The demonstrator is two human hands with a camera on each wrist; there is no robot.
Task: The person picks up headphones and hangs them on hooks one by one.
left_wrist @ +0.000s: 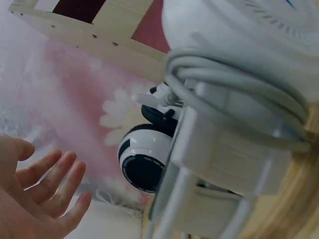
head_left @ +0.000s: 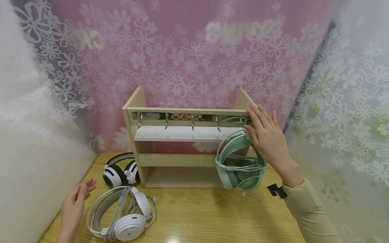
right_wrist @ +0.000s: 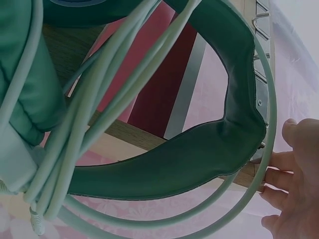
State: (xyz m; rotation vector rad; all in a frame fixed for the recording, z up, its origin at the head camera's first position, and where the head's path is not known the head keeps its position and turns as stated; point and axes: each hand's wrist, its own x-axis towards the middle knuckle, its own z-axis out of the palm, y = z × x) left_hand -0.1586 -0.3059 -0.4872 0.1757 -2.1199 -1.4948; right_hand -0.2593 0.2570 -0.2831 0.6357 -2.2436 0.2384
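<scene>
Mint-green headphones [head_left: 250, 180] with a bundled cable hang at the right end of the hook row on a wooden rack [head_left: 179, 160]. My right hand [head_left: 268, 138] rests with extended fingers at the rack's upper right corner, thumb close to the headband. In the right wrist view the green headband [right_wrist: 239, 84] spans the picture, with the fingertips [right_wrist: 279, 177] by its outer cable loop. My left hand [head_left: 76, 202] hovers with relaxed fingers left of white headphones [head_left: 130, 226], holding nothing. These lie on the table, their grey cable wound in a bundle.
Black-and-white headphones [head_left: 112, 175] lean beside the rack's left side. Several metal hooks [head_left: 192, 122] line the rack's upper rail, with a white shelf [head_left: 179, 134] below. A pink flowered curtain [head_left: 188, 54] hangs behind the wooden table [head_left: 194, 216], and pale sheets flank it.
</scene>
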